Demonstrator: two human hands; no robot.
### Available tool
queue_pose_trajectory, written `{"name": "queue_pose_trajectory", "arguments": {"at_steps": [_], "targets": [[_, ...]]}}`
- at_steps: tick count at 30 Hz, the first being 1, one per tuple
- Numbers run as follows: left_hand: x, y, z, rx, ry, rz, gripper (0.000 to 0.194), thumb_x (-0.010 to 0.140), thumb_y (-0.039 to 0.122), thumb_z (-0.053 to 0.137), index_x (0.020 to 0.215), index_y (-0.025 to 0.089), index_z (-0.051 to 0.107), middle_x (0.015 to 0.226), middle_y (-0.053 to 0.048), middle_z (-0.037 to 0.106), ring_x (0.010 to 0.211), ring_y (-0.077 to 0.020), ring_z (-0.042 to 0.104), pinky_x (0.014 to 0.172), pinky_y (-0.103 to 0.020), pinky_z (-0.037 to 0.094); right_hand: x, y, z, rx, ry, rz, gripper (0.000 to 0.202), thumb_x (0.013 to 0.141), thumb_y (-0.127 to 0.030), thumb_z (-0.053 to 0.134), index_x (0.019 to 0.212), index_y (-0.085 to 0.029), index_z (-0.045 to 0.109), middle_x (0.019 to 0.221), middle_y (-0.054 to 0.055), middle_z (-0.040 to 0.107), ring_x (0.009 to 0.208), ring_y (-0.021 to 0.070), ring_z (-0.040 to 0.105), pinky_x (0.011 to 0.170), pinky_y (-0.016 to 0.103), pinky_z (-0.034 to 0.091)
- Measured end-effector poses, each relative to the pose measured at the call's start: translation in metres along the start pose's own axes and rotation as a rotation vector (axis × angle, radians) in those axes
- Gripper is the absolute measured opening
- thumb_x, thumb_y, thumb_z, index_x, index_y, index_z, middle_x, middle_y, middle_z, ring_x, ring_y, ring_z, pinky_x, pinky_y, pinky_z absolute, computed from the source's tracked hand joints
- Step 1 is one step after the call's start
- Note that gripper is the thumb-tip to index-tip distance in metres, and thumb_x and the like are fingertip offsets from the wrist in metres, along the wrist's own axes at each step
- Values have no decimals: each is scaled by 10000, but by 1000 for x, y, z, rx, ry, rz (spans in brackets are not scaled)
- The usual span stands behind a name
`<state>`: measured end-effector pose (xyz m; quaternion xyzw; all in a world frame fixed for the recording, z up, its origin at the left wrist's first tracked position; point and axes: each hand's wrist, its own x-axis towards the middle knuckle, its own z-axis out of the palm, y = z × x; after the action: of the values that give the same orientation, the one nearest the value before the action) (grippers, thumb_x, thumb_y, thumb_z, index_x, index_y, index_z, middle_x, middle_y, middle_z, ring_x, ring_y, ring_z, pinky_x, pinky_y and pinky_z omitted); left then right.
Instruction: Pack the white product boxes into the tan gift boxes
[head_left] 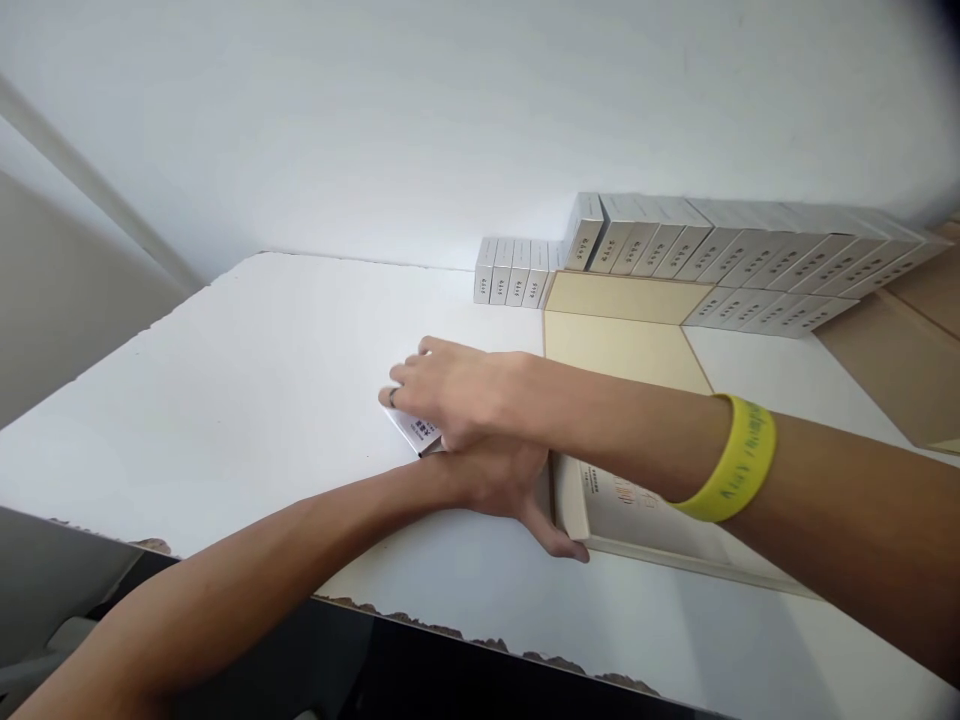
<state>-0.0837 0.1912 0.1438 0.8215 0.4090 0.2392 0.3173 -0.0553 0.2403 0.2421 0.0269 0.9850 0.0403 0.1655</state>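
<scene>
1. Head view: right hand [457, 392] (yellow wristband [733, 460] and all) is draped over a small white box [409, 431] mid-frame, can't tell if it's gripped.
2. Left hand [495, 478] sits just below, thumb at the large pale box [600, 515], other fingers hidden, so no clue on grip.
3. Silvery boxes [720, 245] line the upper right.

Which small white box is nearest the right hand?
The lone box partly hidden beneath the right hand; the other small boxes stand in rows along the wall.
</scene>
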Motion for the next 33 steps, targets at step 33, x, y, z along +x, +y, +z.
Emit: {"name": "queue_pose_trajectory", "arguments": {"at_steps": [33], "targets": [[-2, -11, 16, 44, 18, 212, 1288, 482, 625, 838, 1467, 225, 111, 1436, -240, 327, 1267, -482, 430, 994, -657, 445, -296, -13, 34, 782, 399, 1125, 580, 872, -597, 552, 1390, -384, 400, 883, 16, 716, 623, 186, 609, 578, 342, 477]]}}
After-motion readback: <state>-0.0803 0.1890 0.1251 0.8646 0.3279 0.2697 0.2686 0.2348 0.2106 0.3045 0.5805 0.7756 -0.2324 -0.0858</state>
